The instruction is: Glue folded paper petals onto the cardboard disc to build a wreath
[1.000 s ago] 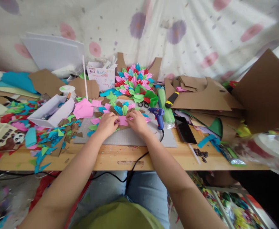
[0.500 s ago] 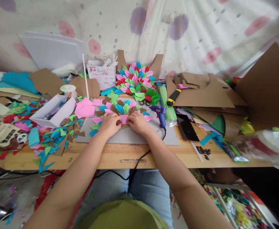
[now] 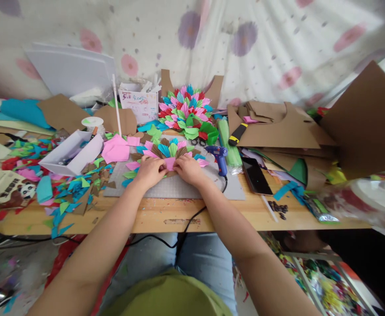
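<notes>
My left hand (image 3: 150, 171) and my right hand (image 3: 188, 168) meet over a grey cutting mat (image 3: 176, 188), fingers pinched on a small pink paper piece (image 3: 170, 163). Just beyond it lies a half-round fan of folded paper petals (image 3: 168, 149) in pink, blue, green and brown. A finished multicoloured paper flower (image 3: 185, 106) stands farther back. A blue glue gun (image 3: 219, 157) rests right of my right hand, its black cord running off the table edge.
A white tray (image 3: 71, 153), pink paper squares (image 3: 116, 151) and several paper scraps (image 3: 68, 191) lie left. A black phone (image 3: 255, 175), a yellow-black knife (image 3: 237, 134) and brown cardboard pieces (image 3: 279, 128) lie right. A white box (image 3: 139, 104) stands at the back.
Both hands stay on the pink piece, the fingers shifting slightly closer together. The view moved a little.
</notes>
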Available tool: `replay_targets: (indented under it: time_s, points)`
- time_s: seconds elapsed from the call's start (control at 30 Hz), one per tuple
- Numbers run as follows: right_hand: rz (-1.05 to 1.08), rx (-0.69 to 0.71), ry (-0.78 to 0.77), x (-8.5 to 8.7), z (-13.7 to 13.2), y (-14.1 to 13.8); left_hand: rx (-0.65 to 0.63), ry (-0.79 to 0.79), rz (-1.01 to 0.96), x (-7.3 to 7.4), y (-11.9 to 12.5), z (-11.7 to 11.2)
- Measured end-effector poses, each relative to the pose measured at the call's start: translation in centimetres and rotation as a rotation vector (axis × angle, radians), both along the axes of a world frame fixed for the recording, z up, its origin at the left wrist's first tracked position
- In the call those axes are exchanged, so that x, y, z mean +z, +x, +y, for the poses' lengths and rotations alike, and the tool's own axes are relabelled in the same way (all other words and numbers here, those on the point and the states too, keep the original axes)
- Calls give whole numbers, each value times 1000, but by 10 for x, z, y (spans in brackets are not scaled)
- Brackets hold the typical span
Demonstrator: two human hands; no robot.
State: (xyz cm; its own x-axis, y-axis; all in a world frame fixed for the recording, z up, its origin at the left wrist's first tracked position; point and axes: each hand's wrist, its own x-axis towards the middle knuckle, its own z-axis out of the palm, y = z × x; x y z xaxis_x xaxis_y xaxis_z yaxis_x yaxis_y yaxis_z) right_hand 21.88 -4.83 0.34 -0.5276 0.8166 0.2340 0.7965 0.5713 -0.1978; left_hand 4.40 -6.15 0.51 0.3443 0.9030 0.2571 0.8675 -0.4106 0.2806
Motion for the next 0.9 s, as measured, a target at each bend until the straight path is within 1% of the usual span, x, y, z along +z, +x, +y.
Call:
replay_targets:
  time_s: [0.1,0.27,0.5,0.63,0.8,0.9]
  points:
    - [5,23,-7,1,-1,1,-27,43,4,-1,-1,0]
    - [-36,-6,12,1,-1,-1,-21,87,68,-2,2,2]
    - [-62,-23,17,-4,1,-2,7,33,73,3,8,6]
    - [-61,-61,21,-6,3,-1,35,-1,57,4,7,7]
    - [-64,-54,17,-6,4,-1,46,-23,56,3,7,8]
    - [-52,-61,38,-7,3,-2,50,-7,72,4,8,8]
